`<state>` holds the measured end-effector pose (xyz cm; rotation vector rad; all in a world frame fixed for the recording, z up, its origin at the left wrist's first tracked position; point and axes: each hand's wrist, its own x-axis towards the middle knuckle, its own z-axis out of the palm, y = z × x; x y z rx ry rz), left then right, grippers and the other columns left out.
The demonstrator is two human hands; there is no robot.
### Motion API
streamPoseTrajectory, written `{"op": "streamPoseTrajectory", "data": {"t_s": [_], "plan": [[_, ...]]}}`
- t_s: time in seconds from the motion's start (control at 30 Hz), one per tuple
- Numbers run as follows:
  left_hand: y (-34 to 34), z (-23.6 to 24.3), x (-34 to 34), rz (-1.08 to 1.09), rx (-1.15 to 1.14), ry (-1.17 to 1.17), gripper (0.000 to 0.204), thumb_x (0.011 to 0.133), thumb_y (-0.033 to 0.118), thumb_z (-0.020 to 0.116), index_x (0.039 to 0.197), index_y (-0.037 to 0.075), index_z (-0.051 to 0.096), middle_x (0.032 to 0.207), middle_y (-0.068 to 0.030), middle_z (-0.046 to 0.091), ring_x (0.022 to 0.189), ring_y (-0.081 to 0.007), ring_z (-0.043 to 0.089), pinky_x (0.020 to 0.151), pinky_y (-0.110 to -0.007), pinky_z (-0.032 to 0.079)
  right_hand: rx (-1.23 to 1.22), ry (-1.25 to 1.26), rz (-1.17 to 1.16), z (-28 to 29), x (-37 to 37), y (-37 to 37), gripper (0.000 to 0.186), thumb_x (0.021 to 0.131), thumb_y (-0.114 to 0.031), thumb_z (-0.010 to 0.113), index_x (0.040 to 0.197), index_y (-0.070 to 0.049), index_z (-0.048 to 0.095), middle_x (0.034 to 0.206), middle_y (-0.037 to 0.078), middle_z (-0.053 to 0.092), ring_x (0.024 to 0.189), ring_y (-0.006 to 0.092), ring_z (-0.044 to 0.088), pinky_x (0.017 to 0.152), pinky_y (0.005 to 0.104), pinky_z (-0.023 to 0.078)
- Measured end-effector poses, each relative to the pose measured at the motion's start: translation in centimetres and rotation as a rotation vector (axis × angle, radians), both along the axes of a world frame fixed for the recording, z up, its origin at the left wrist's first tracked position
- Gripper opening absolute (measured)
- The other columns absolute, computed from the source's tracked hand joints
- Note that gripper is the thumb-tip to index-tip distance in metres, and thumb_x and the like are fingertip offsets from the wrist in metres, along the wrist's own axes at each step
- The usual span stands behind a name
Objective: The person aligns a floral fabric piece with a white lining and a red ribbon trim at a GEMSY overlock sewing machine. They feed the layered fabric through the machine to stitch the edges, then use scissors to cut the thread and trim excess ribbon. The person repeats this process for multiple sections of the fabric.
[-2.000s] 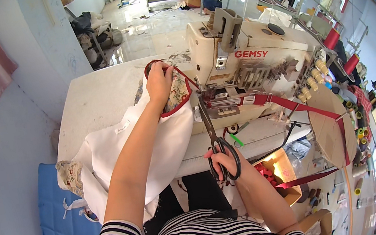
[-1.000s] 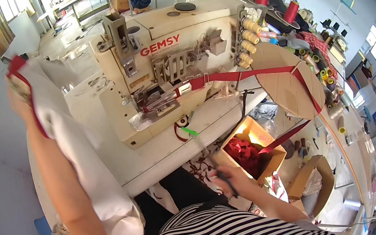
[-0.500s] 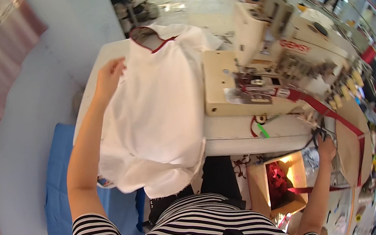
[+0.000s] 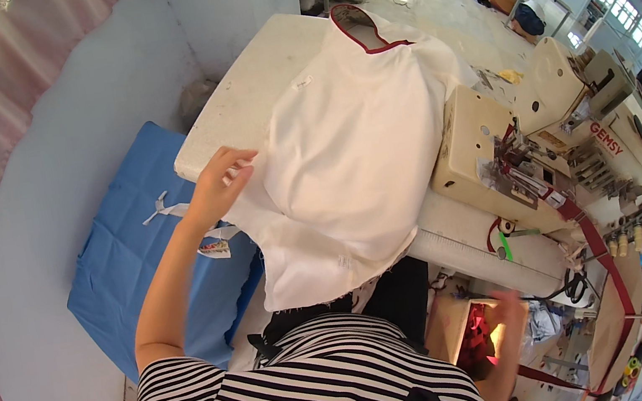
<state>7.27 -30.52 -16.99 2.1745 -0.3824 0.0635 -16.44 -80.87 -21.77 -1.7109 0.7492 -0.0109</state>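
A white garment [image 4: 359, 126] with dark red binding round its neck opening lies over the table and hangs down over my lap. My left hand [image 4: 223, 184] is beside the garment's left edge, its fingers bent and apart, holding nothing. Whether its fingertips touch the cloth, I cannot tell. My right hand [image 4: 511, 321] is smeared by motion in front of a cardboard box [image 4: 445, 324] with red scraps [image 4: 475, 340] inside. Black-handled scissors [image 4: 577, 287] rest at the table's right end, apart from that hand.
A cream sewing machine [image 4: 473, 145] stands right of the garment, with dark red tape [image 4: 595, 239] running from it. A small green tool [image 4: 505, 246] lies on the near table edge [image 4: 464, 240]. Blue cloth [image 4: 134, 249] covers something at left, against the wall.
The view has swung left. My right hand has let go of the scissors and come back toward my body. My left hand has come down along the garment's left edge, nearer to me.
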Motion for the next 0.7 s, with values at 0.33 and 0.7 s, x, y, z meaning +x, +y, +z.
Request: {"op": "streamPoseTrajectory", "data": {"t_s": [0.33, 0.7], "plan": [[-0.9, -2.0, 0.0, -0.343, 0.508, -0.427, 0.052, 0.074, -0.003, 0.063, 0.121, 0.019, 0.058, 0.13, -0.0028, 0.051, 0.119, -0.0233, 0.046, 0.101, -0.041, 0.037, 0.3, -0.304, 0.463, -3.7, 10.0, 19.8, 0.031, 0.094, -0.018, 0.05, 0.114, 0.006, 0.054, 0.103, 0.007, 0.06, 0.094, 0.0118, 0.055, 0.08, 0.0241, 0.044], [0.0, 14.9, 0.9, 0.215, -0.36, -0.363, 0.014, 0.09, 0.008, 0.052, 0.097, 0.0, 0.062, 0.08, -0.0003, 0.063, 0.073, -0.005, 0.052, 0.066, -0.022, 0.044, -0.154, -1.134, 0.3, 23.4, 31.7, 16.9, 0.031, 0.088, -0.017, 0.046, 0.111, 0.002, 0.055, 0.097, 0.009, 0.062, 0.089, 0.0179, 0.058, 0.08, 0.0304, 0.045]]}}
